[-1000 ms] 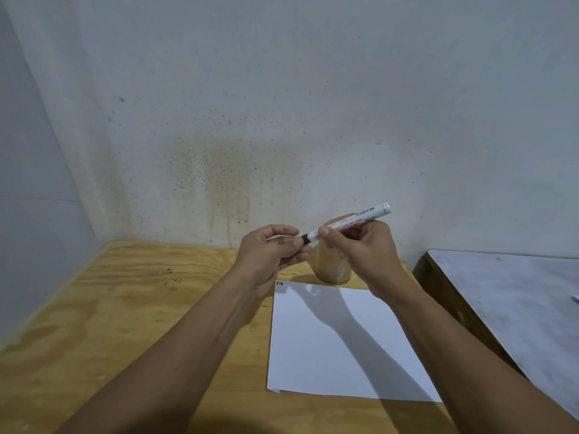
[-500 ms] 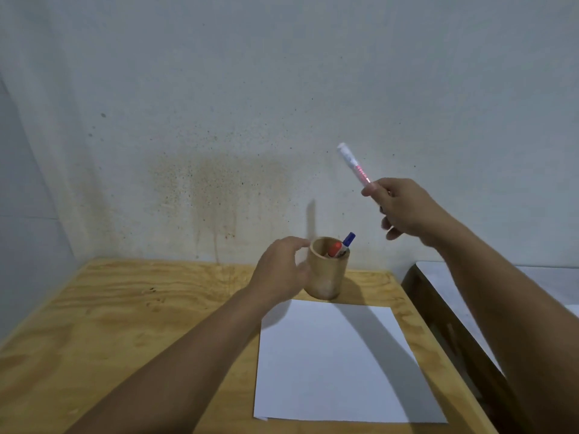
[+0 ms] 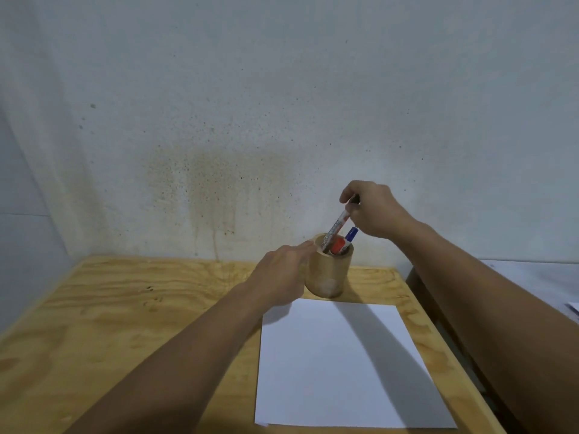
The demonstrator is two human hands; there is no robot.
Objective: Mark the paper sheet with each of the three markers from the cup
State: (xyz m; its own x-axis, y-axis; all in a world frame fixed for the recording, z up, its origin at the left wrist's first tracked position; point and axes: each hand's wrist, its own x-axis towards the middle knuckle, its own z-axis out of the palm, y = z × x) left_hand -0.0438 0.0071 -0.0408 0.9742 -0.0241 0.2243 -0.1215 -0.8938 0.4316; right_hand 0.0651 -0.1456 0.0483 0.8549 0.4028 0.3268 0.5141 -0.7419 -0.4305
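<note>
White and blank as far as I can see, the paper sheet (image 3: 341, 361) lies on the desk (image 3: 131, 314) just before the wooden cup (image 3: 327, 270), so marking seems hardly begun. My right hand (image 3: 372, 211) pinches a white marker (image 3: 336, 228) standing in the cup beside the red marker (image 3: 337, 245) and blue marker (image 3: 351, 234); my left hand (image 3: 282, 274), its fingers loosely curled, steadies the cup's side.
</note>
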